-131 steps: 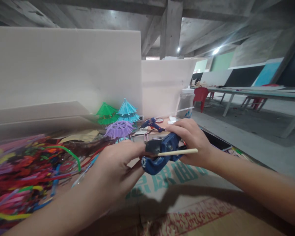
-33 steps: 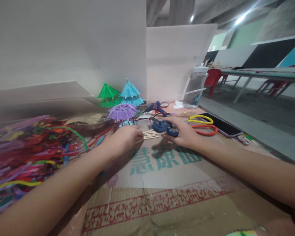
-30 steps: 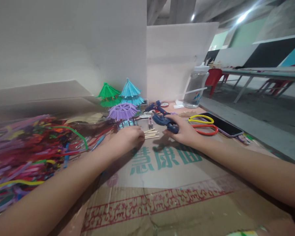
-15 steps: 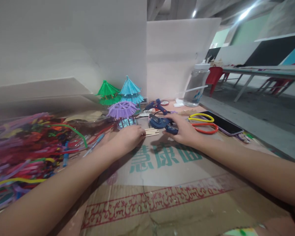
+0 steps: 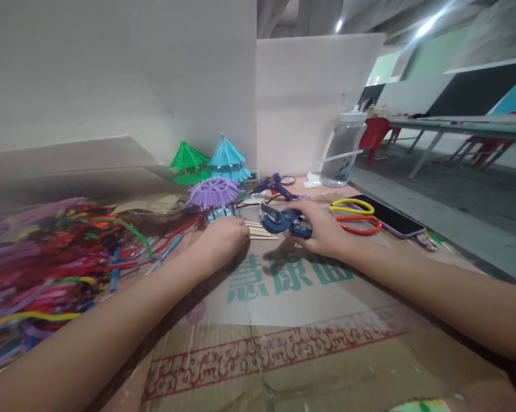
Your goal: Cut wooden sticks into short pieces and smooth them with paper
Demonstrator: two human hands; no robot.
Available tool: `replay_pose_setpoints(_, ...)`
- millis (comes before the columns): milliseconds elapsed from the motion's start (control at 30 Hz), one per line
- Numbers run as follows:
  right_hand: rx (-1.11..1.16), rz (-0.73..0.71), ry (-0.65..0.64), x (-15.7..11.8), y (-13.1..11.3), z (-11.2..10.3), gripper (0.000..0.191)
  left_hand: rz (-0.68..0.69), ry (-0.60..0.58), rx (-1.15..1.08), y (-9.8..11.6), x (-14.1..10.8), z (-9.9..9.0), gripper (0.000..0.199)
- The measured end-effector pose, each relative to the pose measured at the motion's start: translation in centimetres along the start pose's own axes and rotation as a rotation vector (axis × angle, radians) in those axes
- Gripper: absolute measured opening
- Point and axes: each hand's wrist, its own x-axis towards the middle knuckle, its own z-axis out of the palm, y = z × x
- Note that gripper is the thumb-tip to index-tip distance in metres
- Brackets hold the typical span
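Note:
My left hand (image 5: 228, 237) has its fingers closed at the left ends of several thin wooden sticks (image 5: 260, 230), which point right over the cardboard (image 5: 258, 309). Around a dark blue cutting tool (image 5: 281, 220) my right hand (image 5: 320, 228) is wrapped, with the tool's head close to the sticks' right ends. Just behind my left hand stands a small model with a purple roof (image 5: 215, 192). A green pagoda model (image 5: 190, 163) and a light blue one (image 5: 228, 159) are behind it.
Colourful pipe cleaners (image 5: 47, 269) are heaped at the left. A blue glue gun (image 5: 275, 186) lies behind the tool. Scissors with yellow and red handles (image 5: 358, 224), a phone (image 5: 389, 216) and a clear bottle (image 5: 341, 151) are at the right.
My left hand has shifted slightly left, and more of the sticks shows. The cutting tool has turned in my right hand, its head now lower and nearer the sticks.

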Motion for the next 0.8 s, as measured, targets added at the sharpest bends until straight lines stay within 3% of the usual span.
replay_pose_setpoints(100,0.004,-0.036,0.029,0.0,-0.1,-0.3,0.051,-0.064,0.039,0.037,0.9,0.0,-1.5,0.018)
replay_pose_setpoints(267,-0.011,-0.064,0.088,-0.1,-0.2,-0.9,0.049,-0.14,0.169,0.007,2.9,0.0,-6.2,0.02)
replay_pose_setpoints(400,-0.027,-0.033,0.081,-0.2,-0.3,-0.7,0.048,-0.124,0.237,-0.452,4.6,-0.7,-8.9,0.036)
replay_pose_setpoints(500,-0.055,-0.051,0.061,-0.2,-0.6,-0.7,0.053,-0.041,0.209,-0.542,5.7,-1.2,-9.2,0.027)
replay_pose_setpoints(700,-0.043,-0.056,0.081,0.0,-1.1,-0.9,0.054,0.035,0.205,-0.348,6.5,-1.4,-8.8,0.024)
replay_pose_setpoints(800,-0.075,-0.056,0.027,-0.3,-0.9,-0.8,0.059,0.04,0.221,-0.343,6.5,-1.6,-9.1,0.025)
